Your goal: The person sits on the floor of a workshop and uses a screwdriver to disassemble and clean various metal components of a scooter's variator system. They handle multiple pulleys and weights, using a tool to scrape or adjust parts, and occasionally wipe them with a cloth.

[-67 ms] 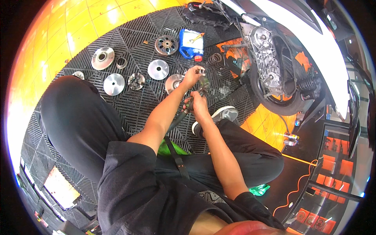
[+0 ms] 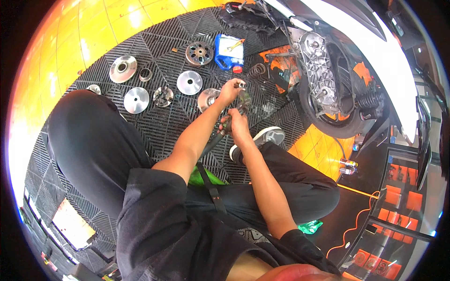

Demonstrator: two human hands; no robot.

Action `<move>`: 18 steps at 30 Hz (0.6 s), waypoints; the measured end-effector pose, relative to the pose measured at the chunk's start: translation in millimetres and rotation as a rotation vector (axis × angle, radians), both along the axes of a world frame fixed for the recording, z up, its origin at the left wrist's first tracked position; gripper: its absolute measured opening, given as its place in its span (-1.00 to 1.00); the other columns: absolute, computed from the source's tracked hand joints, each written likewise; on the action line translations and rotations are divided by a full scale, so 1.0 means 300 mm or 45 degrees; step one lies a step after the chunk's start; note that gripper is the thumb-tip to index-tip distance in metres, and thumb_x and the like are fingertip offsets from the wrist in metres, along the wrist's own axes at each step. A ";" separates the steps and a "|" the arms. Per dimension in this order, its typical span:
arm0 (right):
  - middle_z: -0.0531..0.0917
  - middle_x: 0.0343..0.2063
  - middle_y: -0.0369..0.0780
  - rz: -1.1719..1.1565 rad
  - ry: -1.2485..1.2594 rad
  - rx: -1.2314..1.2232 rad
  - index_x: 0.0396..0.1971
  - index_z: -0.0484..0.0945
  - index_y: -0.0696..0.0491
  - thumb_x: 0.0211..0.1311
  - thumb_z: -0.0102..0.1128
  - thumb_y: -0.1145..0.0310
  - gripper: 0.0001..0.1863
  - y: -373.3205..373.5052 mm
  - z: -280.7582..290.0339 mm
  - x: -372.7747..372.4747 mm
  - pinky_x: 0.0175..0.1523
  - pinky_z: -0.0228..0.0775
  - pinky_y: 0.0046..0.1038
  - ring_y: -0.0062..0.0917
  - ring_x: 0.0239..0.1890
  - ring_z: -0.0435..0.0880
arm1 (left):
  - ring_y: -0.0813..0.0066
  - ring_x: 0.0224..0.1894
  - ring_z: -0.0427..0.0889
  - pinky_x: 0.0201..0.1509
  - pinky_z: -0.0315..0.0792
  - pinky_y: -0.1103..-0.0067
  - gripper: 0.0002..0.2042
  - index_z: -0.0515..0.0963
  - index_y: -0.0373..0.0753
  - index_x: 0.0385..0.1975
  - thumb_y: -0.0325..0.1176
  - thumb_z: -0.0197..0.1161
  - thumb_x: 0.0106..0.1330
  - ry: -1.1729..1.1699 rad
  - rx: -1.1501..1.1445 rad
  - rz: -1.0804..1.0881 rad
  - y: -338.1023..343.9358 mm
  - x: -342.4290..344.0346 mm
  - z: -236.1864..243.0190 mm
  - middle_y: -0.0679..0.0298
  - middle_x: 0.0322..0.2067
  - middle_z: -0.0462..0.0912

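Observation:
My left hand [image 2: 228,91] has its fingers closed at the metal front end of a dark pneumatic tool [image 2: 242,104]. My right hand [image 2: 237,122] is wrapped round the tool's handle, below the left one, with a black hose [image 2: 213,143] trailing from it toward my lap. Just beside my left hand, a silver metal disc with a hub [image 2: 205,100] lies on the black ridged mat [image 2: 154,126]. A blue jug [image 2: 228,58] with a red cap and a coiled spring [image 2: 257,71] lie beyond my hands.
Discs and rings [image 2: 136,100], a clutch bell [image 2: 198,54] and other small parts are spread on the mat at left and back. A white scooter with an exposed transmission case [image 2: 322,75] stands at right. An orange cord [image 2: 352,206] runs beside my right leg. My shoe [image 2: 269,136] is near the hands.

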State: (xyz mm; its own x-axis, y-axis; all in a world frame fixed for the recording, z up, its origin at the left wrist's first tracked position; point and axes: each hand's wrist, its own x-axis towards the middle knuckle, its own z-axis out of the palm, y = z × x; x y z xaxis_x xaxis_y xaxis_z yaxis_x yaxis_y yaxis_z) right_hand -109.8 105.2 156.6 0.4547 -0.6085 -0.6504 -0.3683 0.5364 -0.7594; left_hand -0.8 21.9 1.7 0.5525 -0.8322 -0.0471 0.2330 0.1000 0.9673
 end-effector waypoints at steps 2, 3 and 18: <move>0.56 -0.54 -0.15 -0.011 -0.003 -0.009 -0.24 0.34 0.17 0.27 -0.05 0.26 -0.74 0.004 0.010 0.012 -0.48 0.55 -0.21 -0.38 -0.62 0.57 | 0.66 -0.35 0.55 -0.26 0.45 0.61 -0.75 0.59 -0.21 -0.20 -0.65 0.29 0.15 0.077 -0.129 0.011 0.009 0.003 -0.015 0.37 -0.43 0.62; 0.56 -0.55 -0.14 -0.059 0.004 -0.003 -0.22 0.36 0.19 0.26 -0.04 0.25 -0.72 0.004 0.018 0.008 -0.51 0.53 -0.23 -0.39 -0.64 0.56 | 0.66 -0.35 0.55 -0.25 0.46 0.61 -0.75 0.59 -0.21 -0.19 -0.66 0.28 0.14 0.017 -0.031 -0.026 0.029 -0.015 0.006 0.38 -0.42 0.62; 0.55 -0.55 -0.17 -0.034 0.045 0.006 -0.25 0.33 0.13 0.31 -0.06 0.21 -0.73 -0.038 0.007 -0.004 -0.45 0.57 -0.21 -0.40 -0.59 0.58 | 0.56 -0.12 0.63 -0.04 0.53 0.55 -0.70 0.54 -0.24 -0.13 -0.71 0.17 0.17 -0.047 -0.093 -0.058 0.111 -0.006 0.092 0.31 -0.04 0.61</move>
